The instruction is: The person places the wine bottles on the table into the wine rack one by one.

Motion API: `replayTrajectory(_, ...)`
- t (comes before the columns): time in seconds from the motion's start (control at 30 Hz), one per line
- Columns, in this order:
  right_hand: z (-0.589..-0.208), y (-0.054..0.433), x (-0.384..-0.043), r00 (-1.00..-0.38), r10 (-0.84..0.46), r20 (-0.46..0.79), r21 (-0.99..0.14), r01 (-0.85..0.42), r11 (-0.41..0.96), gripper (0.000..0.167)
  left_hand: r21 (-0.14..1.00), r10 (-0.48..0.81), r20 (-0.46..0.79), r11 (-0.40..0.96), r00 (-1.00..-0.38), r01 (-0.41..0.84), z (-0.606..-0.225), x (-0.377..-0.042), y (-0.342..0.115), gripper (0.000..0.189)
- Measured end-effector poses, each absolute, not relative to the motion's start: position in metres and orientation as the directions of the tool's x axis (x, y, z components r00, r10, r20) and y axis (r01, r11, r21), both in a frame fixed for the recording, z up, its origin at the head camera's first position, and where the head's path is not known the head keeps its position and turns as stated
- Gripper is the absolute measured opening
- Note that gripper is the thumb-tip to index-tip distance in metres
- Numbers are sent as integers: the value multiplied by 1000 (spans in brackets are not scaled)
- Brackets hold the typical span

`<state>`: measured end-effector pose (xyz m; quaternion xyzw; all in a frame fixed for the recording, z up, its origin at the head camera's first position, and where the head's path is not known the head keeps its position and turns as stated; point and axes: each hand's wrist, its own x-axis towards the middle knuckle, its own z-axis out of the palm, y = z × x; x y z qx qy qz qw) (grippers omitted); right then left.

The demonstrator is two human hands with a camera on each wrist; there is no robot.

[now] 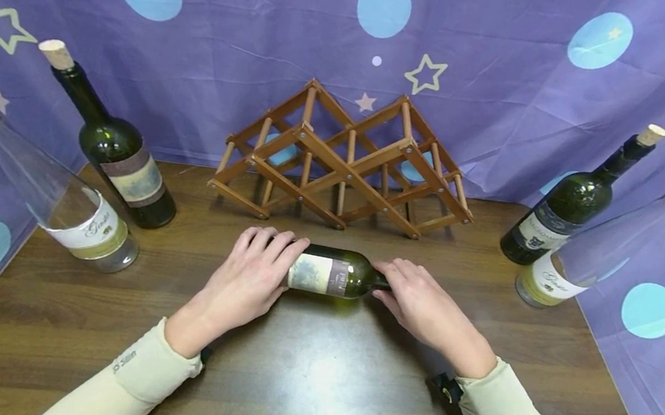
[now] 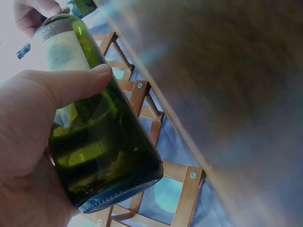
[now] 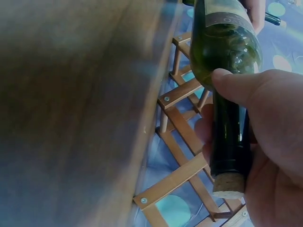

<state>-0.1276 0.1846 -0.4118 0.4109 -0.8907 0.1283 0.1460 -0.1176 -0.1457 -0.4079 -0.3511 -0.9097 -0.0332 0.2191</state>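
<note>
Purple patterned curtain (image 1: 491,31) behind wood-grain surface (image 1: 243,386). Wooden lattice rack (image 1: 348,173) stands at far edge, centre. Green bottle (image 1: 337,277) horizontal, in front of rack, between hands; contact with surface cannot be told. Left hand (image 1: 252,278): fingers grasping bottle's base end. Right hand (image 1: 423,305): fingers curled round neck, thumb near shoulder; cork (image 3: 228,184) seated in mouth. Left side: dark bottle (image 1: 118,142), clear bottle (image 1: 51,186), both upright, corked. Right side: labelled dark bottle (image 1: 570,198), second clear bottle (image 1: 586,261), likewise upright, corked.
</note>
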Motion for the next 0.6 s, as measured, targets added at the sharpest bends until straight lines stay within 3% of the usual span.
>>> replayTrajectory(0.2, -416, 188, -125, -608, -705, 366, -70, -773, 630, 41, -78, 628, 406, 748, -664, 659, -409, -117, -145, 90)
replayTrajectory(0.6, -420, 198, -121, -632, -683, 367, -123, -761, 637, 40, -54, 601, 422, 764, -679, 642, -408, -116, -142, 90)
